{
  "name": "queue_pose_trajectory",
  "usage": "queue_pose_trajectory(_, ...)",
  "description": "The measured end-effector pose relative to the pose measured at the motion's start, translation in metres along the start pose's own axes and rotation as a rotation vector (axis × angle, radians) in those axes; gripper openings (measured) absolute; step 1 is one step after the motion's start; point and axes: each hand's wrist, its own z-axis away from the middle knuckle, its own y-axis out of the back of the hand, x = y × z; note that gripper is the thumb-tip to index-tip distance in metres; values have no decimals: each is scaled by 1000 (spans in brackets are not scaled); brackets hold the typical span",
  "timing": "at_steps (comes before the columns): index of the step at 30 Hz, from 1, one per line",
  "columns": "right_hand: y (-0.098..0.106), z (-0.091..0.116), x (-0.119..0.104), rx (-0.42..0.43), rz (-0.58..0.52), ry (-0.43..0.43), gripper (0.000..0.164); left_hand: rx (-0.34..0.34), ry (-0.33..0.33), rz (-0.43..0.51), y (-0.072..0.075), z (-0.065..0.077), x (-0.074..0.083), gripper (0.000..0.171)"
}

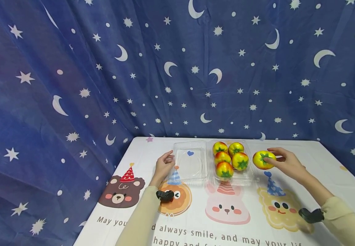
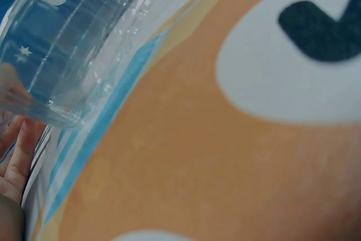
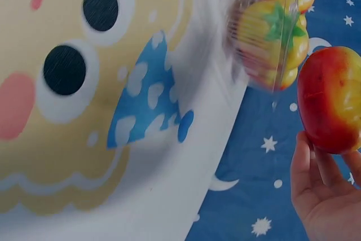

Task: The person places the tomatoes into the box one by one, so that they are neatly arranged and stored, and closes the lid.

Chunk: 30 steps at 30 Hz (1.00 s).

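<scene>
A clear plastic clamshell box lies unfolded, its lid (image 1: 191, 164) on the left and its tray (image 1: 247, 177) on the right. Several yellow-and-red persimmon-like fruits (image 1: 240, 161) with green leafy tops sit in the tray. My right hand (image 1: 288, 164) grips another such fruit (image 1: 264, 160) just right of the tray, thumb near its green top. In the right wrist view the red side of that held fruit (image 3: 330, 100) rests against the fingers. My left hand (image 1: 164, 166) touches the lid's left edge with relaxed fingers; part of it shows beside the plastic in the left wrist view.
A white tablecloth (image 1: 116, 235) printed with cartoon animals and lettering covers the table. Behind the table and to its left hangs a blue curtain (image 1: 189, 68) with moons and stars. Black wrist straps (image 1: 165, 195) sit on both arms.
</scene>
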Motion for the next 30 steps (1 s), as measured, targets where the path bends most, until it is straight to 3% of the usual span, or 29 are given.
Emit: queue_pose_trajectory(30,-37,-17,-18,-68,-62,175,58,-8,0,-5,1,1,0,55)
